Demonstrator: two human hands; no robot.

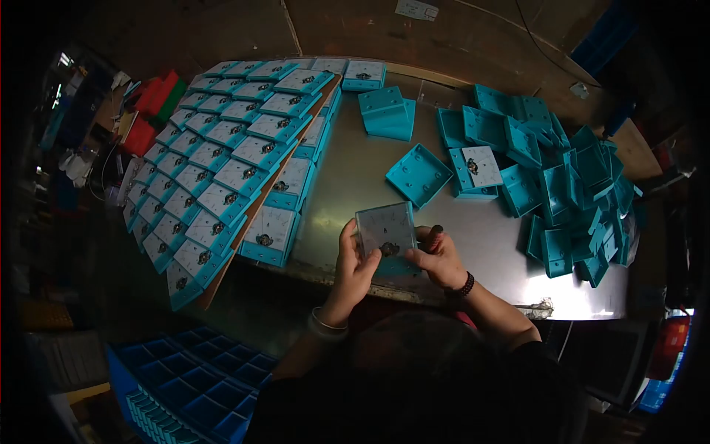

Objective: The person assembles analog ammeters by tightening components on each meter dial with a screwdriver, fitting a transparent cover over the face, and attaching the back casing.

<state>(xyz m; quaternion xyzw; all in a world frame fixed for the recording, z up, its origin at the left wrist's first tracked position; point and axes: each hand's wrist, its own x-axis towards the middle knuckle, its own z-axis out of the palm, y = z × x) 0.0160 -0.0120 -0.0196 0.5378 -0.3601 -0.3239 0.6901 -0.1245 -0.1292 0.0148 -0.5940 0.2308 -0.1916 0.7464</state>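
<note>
Left hand and right hand grip a box, the right also clutching what looks like a screwdriver, teal tray at one o'clock.

A thin, pale bangle circles the left wrist; dark round beads ring the right wrist — and black clothing ends above bare forearms — short-sleeved on the right.

We see teal edging and a whitish, dark-marked face on our square plastic box, solid teal on open square plastic trays, deep blue on the compartmented plastic crate.
</note>
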